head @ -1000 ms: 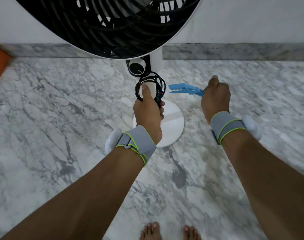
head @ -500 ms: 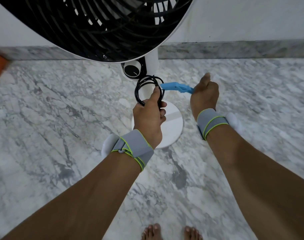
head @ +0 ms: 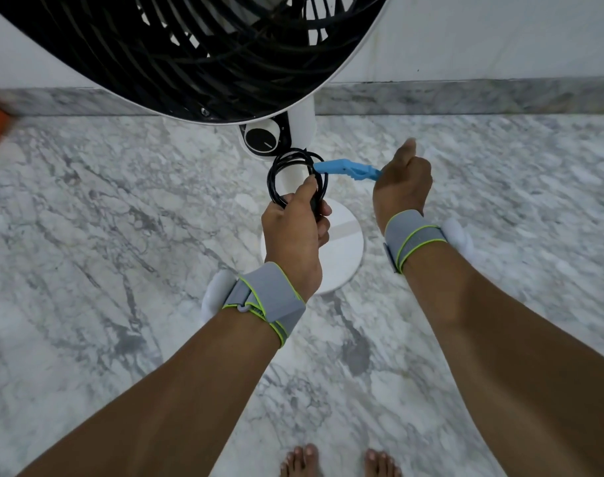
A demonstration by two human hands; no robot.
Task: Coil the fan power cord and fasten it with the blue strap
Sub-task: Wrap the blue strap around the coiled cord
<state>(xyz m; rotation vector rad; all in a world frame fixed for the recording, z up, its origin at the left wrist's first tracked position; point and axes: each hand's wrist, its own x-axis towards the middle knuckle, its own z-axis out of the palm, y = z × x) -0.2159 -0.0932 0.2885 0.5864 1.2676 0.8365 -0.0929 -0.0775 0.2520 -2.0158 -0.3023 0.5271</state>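
Head view. Your left hand [head: 293, 232] gripped the coiled power cord [head: 295, 173], held in front of the fan [head: 204, 53] stand above its round base [head: 345, 242]. Your right hand [head: 402, 187], closed around the blue strap [head: 345, 168], pulled it rightward from the coil's right side. Coiling appeared done; fastening appeared unfinished, since the strap's tail stood free. Whether the strap encircled the bundle was hidden behind the cord. The plug was not discernible.
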